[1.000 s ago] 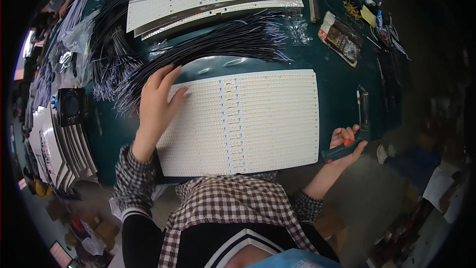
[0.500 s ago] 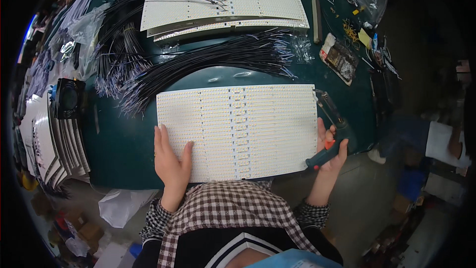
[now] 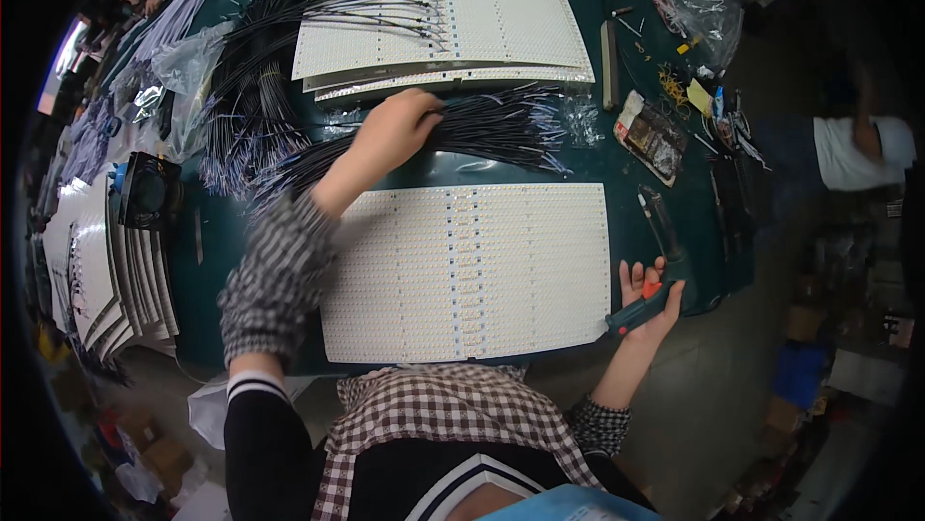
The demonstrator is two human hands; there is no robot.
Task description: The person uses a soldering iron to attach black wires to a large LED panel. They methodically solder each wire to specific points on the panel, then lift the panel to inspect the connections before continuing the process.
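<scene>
A white LED circuit board [image 3: 540,271], covered with rows of small yellowish chips, lies flat in front of me. My left hand [image 3: 393,134] reaches across its far left side to a bundle of black wires [image 3: 491,121] with pale, bluish ends. Its fingers are curled down onto the wires, the fingertips partly hidden. At the board's right edge, my right hand [image 3: 655,304] is wrapped round a dark green soldering gun [image 3: 644,309] with an orange trigger. The gun's thin tip points away from me, beside the board's right edge.
Stacked LED boards [image 3: 520,20] with black wires across them stand at the back. More boards [image 3: 135,271] and a small black fan [image 3: 149,191] are at the left. A stained sponge block [image 3: 650,136], a plastic bag [image 3: 708,25] and wire scraps lie at the right.
My left hand has left the board's left edge and moved forward onto the black wires. The right hand still holds the soldering gun, with its fingers a little more spread.
</scene>
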